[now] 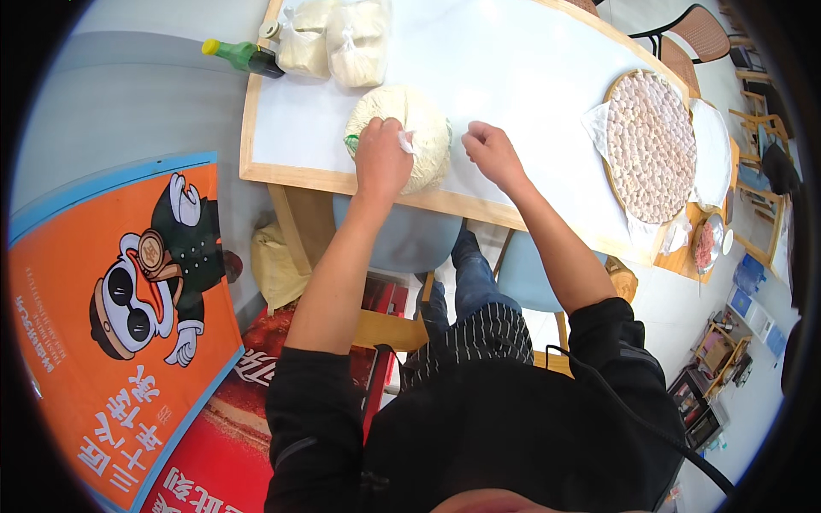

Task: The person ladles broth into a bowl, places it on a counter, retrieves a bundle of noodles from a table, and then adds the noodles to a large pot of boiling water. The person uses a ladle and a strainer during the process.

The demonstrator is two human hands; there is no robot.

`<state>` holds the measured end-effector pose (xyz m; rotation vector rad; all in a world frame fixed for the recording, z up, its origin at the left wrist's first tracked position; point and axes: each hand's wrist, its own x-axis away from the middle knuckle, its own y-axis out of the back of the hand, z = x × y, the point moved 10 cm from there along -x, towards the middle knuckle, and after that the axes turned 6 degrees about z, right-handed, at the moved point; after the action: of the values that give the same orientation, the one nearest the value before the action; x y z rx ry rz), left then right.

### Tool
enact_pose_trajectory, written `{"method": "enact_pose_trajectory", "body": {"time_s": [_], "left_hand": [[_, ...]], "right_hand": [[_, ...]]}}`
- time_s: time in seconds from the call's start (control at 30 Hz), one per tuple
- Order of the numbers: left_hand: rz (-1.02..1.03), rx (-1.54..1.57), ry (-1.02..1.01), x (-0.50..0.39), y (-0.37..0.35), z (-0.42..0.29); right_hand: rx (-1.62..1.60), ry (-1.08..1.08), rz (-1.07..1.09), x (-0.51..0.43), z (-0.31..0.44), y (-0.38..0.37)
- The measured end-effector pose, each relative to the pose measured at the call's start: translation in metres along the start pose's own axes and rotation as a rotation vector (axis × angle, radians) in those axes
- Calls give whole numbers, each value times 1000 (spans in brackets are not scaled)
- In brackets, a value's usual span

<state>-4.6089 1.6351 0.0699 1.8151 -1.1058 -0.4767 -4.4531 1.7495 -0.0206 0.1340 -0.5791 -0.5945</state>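
Note:
A large, round, clear plastic bag (426,128) packed with a pale, floury-looking food lies near the front edge of the white-topped table. Green marks show at its sides, and I cannot tell exactly what the food is. My left hand (385,157) rests over the bag's left part, fingers closed on a gathered piece of the plastic (406,142) that pokes out beside the knuckles. To the right of the bag, apart from it, my right hand (490,154) hovers over the tabletop with its fingers curled in. Nothing shows between those fingers.
Tied bags of pale food (358,45) and a green bottle with a yellow cap (240,56) stand at the back left. A round tray of small dumplings (651,147) lies right, with a metal bowl of minced meat (707,243) beyond. Blue chairs (401,237) sit under the wood-edged table (301,174).

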Motion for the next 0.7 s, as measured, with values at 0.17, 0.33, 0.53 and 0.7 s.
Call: {"method": "enact_pose_trajectory", "body": {"time_s": [0.17, 0.33, 0.53, 0.7], "left_hand": [[82, 407, 332, 17, -3, 45], [-44, 272, 228, 22, -2, 24], [16, 125, 256, 11, 1, 24], [260, 188, 288, 22, 4, 51]], "right_hand": [[127, 72, 44, 12, 3, -5], [71, 152, 26, 0, 46, -27], [83, 138, 28, 8, 47, -33], [95, 5, 16, 23, 11, -20]]}}
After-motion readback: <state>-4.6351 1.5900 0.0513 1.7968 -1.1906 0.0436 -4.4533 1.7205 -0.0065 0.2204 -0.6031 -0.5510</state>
